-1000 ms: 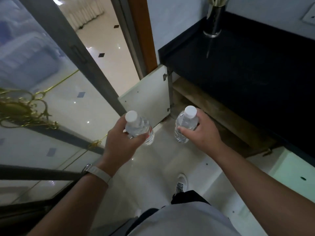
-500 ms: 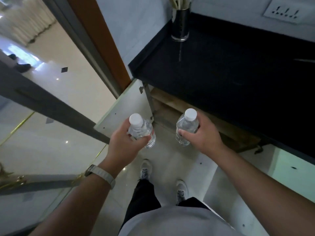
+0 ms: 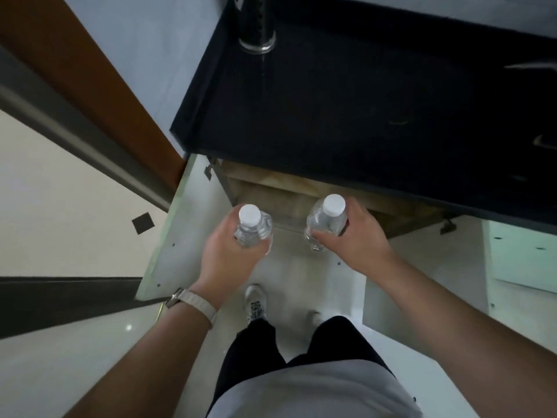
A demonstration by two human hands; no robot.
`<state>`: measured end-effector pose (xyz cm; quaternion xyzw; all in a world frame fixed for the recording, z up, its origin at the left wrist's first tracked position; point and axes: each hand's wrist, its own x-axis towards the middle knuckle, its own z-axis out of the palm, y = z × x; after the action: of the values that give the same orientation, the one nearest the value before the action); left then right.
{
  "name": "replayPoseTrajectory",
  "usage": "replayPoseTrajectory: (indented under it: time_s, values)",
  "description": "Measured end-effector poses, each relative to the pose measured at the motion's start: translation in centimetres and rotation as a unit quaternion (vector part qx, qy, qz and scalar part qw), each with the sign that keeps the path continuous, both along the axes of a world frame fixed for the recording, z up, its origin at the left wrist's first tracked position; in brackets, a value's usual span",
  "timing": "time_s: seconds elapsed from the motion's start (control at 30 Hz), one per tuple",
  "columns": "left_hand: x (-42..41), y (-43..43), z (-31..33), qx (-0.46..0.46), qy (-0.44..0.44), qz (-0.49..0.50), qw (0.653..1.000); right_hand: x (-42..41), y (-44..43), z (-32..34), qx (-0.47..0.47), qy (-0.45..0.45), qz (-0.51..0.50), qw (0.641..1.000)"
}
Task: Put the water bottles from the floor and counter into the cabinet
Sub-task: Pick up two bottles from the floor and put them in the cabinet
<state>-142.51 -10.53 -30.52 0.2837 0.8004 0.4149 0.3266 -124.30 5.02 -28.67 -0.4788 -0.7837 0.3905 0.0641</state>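
Note:
I hold two clear water bottles with white caps, one in each hand, both upright. My left hand [image 3: 224,254] grips the left bottle [image 3: 252,227] around its body. My right hand [image 3: 351,236] grips the right bottle [image 3: 327,220]. Both bottles hang in front of the open cabinet [image 3: 289,191], whose wooden inside shows under the black counter [image 3: 361,110]. Most of the cabinet's inside is hidden by the counter.
The cabinet's white left door [image 3: 187,224] stands open on my left; another white door [image 3: 452,267] is open on my right. A dark glass vase [image 3: 256,28] stands on the counter's back left. My feet [image 3: 256,303] are on the pale floor just below the hands.
I have stepped closer to the counter and my view has tilted down. Both hands still hold their bottles, now nearer the cabinet opening.

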Motion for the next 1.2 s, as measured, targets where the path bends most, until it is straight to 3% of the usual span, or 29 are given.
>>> replayPoseTrajectory:
  time_s: [0.2, 0.5, 0.87, 1.2]
  values:
    - [-2.0, 1.0, -4.2, -0.027, -0.010, 0.022, 0.999, -1.9, 0.6, -4.1, -0.015, -0.007, -0.027, 0.999]
    - [-3.0, 5.1, -16.5, -0.039, 0.037, 0.049, 0.997, -2.2, 3.3, -18.0, 0.002, 0.019, -0.024, 1.000]
    - [-4.1, 11.6, -30.8, 0.071, 0.099, 0.049, 0.991, -3.9, 7.9, -33.0, 0.080, 0.106, -0.009, 0.991]
    - [-6.2, 15.0, -33.0, 0.171, 0.138, 0.081, 0.972, -5.8, 11.9, -35.1, 0.112, 0.257, -0.051, 0.958]
